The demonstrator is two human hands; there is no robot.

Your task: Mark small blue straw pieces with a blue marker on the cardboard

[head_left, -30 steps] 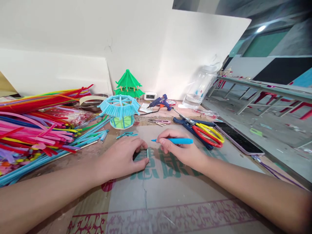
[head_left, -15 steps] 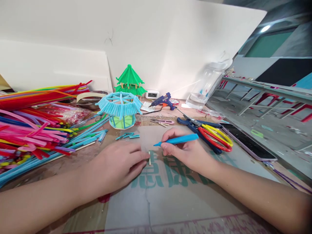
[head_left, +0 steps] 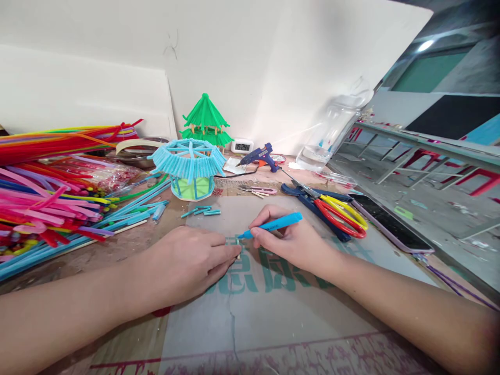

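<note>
My right hand grips a blue marker pen, its tip pointing left and reaching the far end of a short wooden stick. That end of the stick looks bluish. My left hand rests on the sheet with its fingers together, and a fingertip pins the stick down, hiding its middle. Just beyond the left hand lie several short blue sticks. Behind them stands a small pavilion model with a blue fuzzy roof and a light green base.
Colourful pipe cleaners are heaped at the left. A green-roofed model, a digital clock and a glue gun stand at the back. Red-and-yellow-handled scissors, a phone and a clear water bottle occupy the right.
My right hand has moved the marker left and down, so its tip now meets the stick's far end. My left fingertip has shifted over the stick. The view has tilted slightly.
</note>
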